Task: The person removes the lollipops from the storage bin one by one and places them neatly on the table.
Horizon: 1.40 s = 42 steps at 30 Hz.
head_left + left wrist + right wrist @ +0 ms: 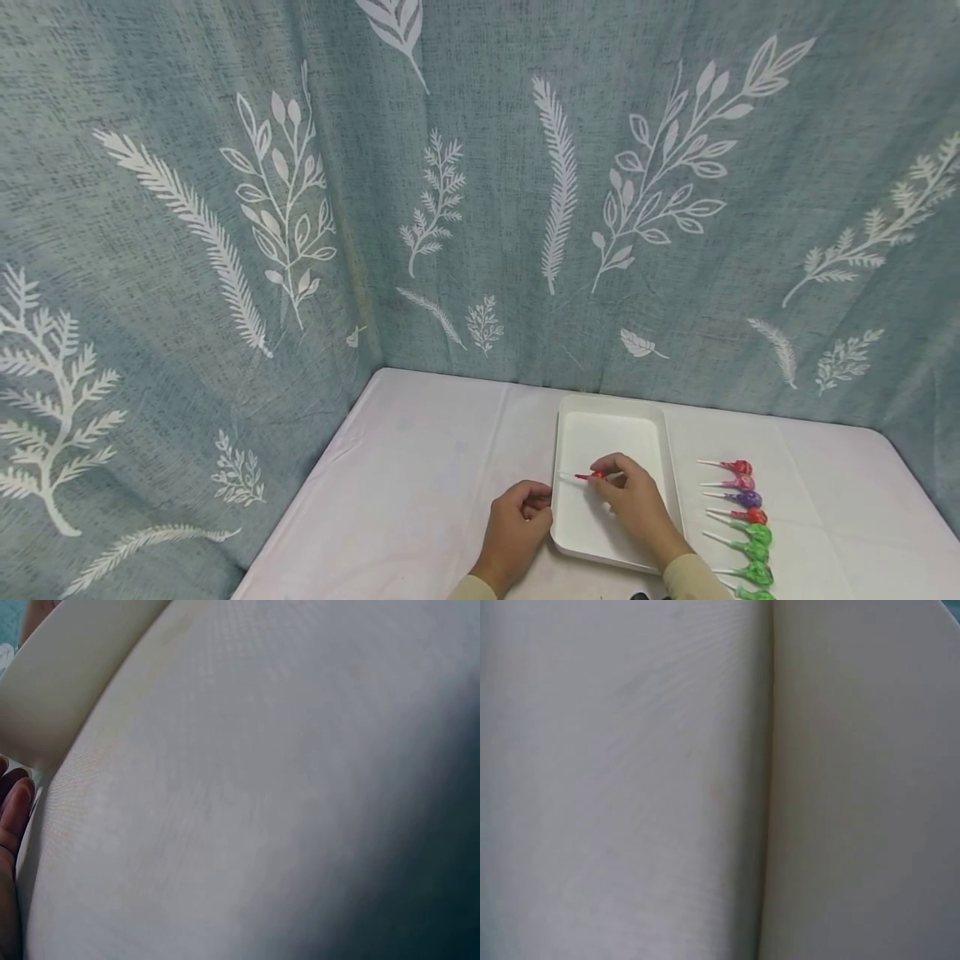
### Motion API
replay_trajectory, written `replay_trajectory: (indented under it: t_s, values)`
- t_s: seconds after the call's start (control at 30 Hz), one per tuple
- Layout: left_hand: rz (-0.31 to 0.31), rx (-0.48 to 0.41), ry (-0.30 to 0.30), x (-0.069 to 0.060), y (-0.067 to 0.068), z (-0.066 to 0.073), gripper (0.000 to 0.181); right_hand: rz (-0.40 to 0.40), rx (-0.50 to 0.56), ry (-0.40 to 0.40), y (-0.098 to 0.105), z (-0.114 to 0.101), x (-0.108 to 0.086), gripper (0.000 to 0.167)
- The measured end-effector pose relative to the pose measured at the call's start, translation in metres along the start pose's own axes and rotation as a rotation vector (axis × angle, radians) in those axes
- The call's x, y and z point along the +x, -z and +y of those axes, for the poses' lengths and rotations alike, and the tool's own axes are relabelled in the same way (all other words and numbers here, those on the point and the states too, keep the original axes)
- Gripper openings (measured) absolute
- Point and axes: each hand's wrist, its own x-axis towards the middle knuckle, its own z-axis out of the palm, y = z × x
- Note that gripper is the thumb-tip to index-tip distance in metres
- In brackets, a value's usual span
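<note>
In the head view my right hand [630, 496] pinches a red-wrapped lollipop [597, 475] by its candy end, over the white rectangular tray [600, 533]. The lollipop's white stick points left, toward the tray's left wall. Against the outside of that wall is my left hand [516, 529], its fingers loosely bent and at the rim. From the left wrist, a few fingertips [19, 802] show close to the tray's wall [67, 675]; whether they press on it I cannot tell. The right wrist view holds only the cloth and the tray's side [855, 787], with no fingers in sight.
Right of the tray, several wrapped lollipops lie in a column, sticks to the left: red [741, 467], pink [744, 482], purple [748, 498], another red [757, 517] and several green [757, 573]. A white cloth [420, 467] covers the table. Patterned curtains [495, 200] hang behind and left.
</note>
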Motion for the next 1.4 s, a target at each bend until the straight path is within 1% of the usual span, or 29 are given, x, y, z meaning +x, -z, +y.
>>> replay_trajectory:
  t_s: [0.17,0.4,0.57,0.7,0.83,1.13,1.4]
  values:
    - [0.004,0.002,0.002,0.0,-0.001,0.0,0.027,-0.005,0.057,-0.015,0.001,0.0,0.0,0.012]
    - [0.005,-0.005,0.006,0.001,-0.003,-0.001,0.026,-0.016,0.153,0.007,0.006,-0.002,-0.002,0.014]
    - [0.009,-0.003,0.002,0.001,-0.002,-0.001,0.026,-0.035,0.19,0.0,0.01,-0.006,-0.003,0.015]
    - [0.014,0.015,0.008,0.001,-0.002,-0.001,0.026,-0.043,0.18,0.003,0.012,-0.009,-0.004,0.015]
    - [0.017,0.025,0.014,0.001,-0.002,0.0,0.026,-0.044,0.171,-0.015,0.016,-0.01,-0.006,0.016]
    - [0.028,0.027,0.016,0.002,-0.005,-0.001,0.026,-0.022,0.139,-0.036,0.029,-0.014,-0.01,0.019]
    - [0.018,0.03,0.011,0.003,-0.005,0.0,0.025,0.03,0.159,-0.119,0.047,-0.015,-0.015,0.025]
